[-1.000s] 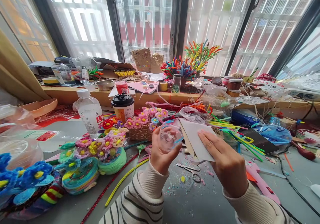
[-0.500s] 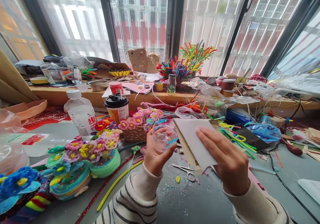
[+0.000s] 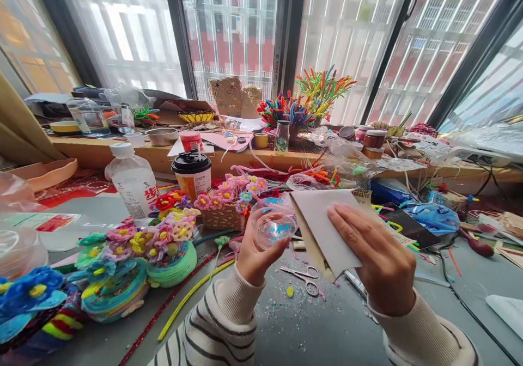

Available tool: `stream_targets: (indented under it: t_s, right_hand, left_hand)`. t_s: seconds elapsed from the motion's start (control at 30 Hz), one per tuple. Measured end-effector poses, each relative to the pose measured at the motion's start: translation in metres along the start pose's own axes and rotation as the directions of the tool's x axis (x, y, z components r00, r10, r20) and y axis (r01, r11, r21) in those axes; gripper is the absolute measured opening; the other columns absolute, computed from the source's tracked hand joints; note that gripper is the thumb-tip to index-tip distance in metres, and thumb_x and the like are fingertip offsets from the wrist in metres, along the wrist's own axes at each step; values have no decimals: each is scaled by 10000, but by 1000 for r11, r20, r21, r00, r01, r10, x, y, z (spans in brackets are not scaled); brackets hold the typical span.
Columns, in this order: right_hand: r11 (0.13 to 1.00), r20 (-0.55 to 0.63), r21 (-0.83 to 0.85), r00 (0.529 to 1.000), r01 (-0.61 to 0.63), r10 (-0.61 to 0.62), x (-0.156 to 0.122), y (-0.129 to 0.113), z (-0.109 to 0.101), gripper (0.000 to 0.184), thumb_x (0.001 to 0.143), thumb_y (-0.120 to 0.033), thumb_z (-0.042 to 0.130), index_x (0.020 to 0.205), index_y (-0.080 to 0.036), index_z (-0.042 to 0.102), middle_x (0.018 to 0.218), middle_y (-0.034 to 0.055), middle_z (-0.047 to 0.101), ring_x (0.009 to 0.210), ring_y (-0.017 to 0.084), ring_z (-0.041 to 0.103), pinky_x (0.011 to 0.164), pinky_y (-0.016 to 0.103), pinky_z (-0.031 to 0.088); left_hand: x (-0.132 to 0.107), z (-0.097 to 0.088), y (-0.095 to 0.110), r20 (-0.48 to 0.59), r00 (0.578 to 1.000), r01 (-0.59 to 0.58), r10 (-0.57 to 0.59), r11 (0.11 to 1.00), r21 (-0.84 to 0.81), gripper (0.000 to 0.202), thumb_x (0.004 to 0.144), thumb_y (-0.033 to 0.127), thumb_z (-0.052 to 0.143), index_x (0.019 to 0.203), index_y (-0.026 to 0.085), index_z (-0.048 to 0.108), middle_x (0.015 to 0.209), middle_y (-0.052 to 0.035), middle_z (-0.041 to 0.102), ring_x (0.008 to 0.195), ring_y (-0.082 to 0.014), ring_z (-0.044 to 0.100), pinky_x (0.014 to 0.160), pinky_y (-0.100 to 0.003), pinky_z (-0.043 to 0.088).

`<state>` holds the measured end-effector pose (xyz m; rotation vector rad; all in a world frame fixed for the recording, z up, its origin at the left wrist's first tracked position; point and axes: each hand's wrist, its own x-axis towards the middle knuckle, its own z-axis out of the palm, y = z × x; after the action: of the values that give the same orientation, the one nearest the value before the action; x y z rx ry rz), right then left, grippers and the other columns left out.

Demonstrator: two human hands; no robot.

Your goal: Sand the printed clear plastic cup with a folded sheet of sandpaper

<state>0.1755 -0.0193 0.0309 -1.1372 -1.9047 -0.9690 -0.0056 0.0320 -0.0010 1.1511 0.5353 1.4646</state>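
1. Clear cup (image 3: pixel 274 225) with blue print is near the middle of the frame, held up above the counter (image 3: pixel 298 330) by your left hand (image 3: pixel 254 261). Those fingers curl around its side, and your thumb presses low on the right of it.
2. Your right hand (image 3: pixel 382 268), right of the middle, has the folded paper (image 3: pixel 316 216). Its fingers lie close together, flat on the white side. I can't see that thumb, but the paper is up in the air, so they seem to pinch it.
3. The paper's left edge is just beside the cup. I can't tell if they touch.
4. What could go wrong: the cup looks thin, so a hard squeeze might bend it. A smooth side might also slip or turn if your left hand gets loose. If your right hand pushes too hard, the folds may slide apart.
5. The cup tips, with one round end facing you. Its long line seems to run away from you, but it is hard to tell. The paper slants from upper left to lower right, with one corner pointing down.
6. Small scissors (image 3: pixel 302 275) lie on the counter below, and pink flowers (image 3: pixel 227 191) stand left of the cup.
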Motion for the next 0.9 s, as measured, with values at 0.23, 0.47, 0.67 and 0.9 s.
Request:
stream_targets:
  t_s: [0.23,0.47,0.67,0.9]
  right_hand:
    - [984,-2,-124,992,-125,126,2,13,-8,565,682,72,393,1166,-173,550,1129,32,618,1013,163,586,883,259,453]
    - [993,27,28,993,-115,114,12,3,-27,520,729,33,396,1186,-177,530,1142,39,609,1034,148,574,912,253,444]
    - [999,93,-31,995,-23,26,12,-1,-21,438,768,10,371,1115,-154,584,1071,53,645,967,167,608,806,271,508]
    - [1000,98,-15,995,25,-24,7,3,-16,409,785,-5,418,1135,-154,565,1099,57,632,1006,165,588,853,274,485]
  left_hand:
    - [-6,7,18,74,955,296,-287,935,-195,606,554,360,760,1046,182,454,985,-70,631,836,-224,651,782,-353,496]
    - [-8,8,22,134,929,367,-344,903,-223,461,618,404,702,970,178,507,946,-69,627,799,-226,656,714,-358,527]
    - [-9,7,13,130,958,281,-258,935,-218,588,509,366,773,996,198,488,879,-44,649,812,-220,628,773,-408,495]
    - [-4,2,6,133,973,202,-188,974,-103,567,504,377,778,958,199,488,814,-35,679,770,-192,634,768,-343,466]
